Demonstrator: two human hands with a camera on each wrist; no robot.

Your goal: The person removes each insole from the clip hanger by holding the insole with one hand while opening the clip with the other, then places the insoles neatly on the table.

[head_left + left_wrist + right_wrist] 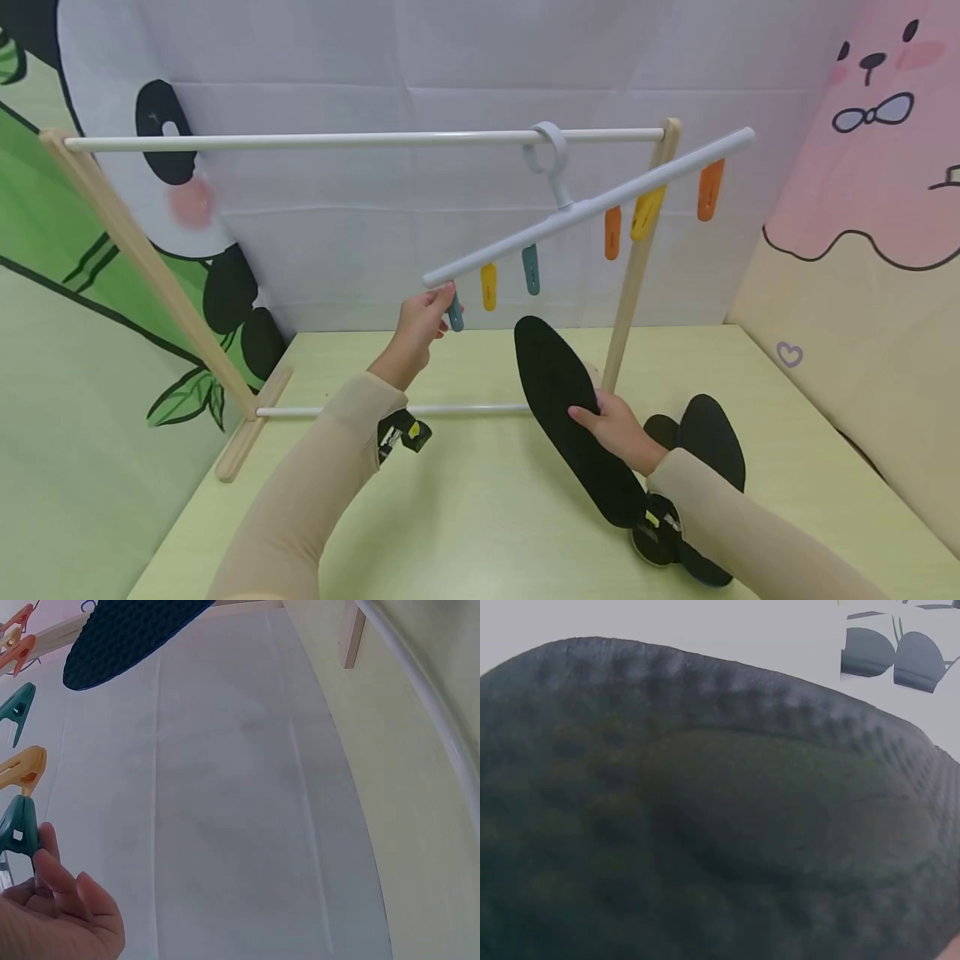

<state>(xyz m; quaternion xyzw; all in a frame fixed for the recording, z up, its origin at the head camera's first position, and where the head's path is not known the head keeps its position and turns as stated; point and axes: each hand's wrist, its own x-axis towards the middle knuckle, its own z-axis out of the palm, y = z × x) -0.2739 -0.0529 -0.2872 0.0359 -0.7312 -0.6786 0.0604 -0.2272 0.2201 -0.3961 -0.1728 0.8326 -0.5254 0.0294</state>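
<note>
In the head view my left hand (415, 333) pinches the teal clip (456, 317) at the low left end of a white clip hanger (585, 210). The left wrist view shows this teal clip (26, 825) between thumb and fingers, beside a yellow clip (28, 766). The hanger tilts, its right end higher, and its hook loops over the rack's top bar. My right hand (618, 433) grips a black insole (551, 392) by its edge, thumb on the near face. Close up, the insole's (630, 787) textured surface fills most of the right wrist view.
More clips hang along the hanger, among them an orange clip (710, 192) at the right end. A wooden-legged rack with a white top bar (300, 142) stands on the pale table (420, 533). Other black insoles (716, 446) lie at the right, partly behind my right forearm.
</note>
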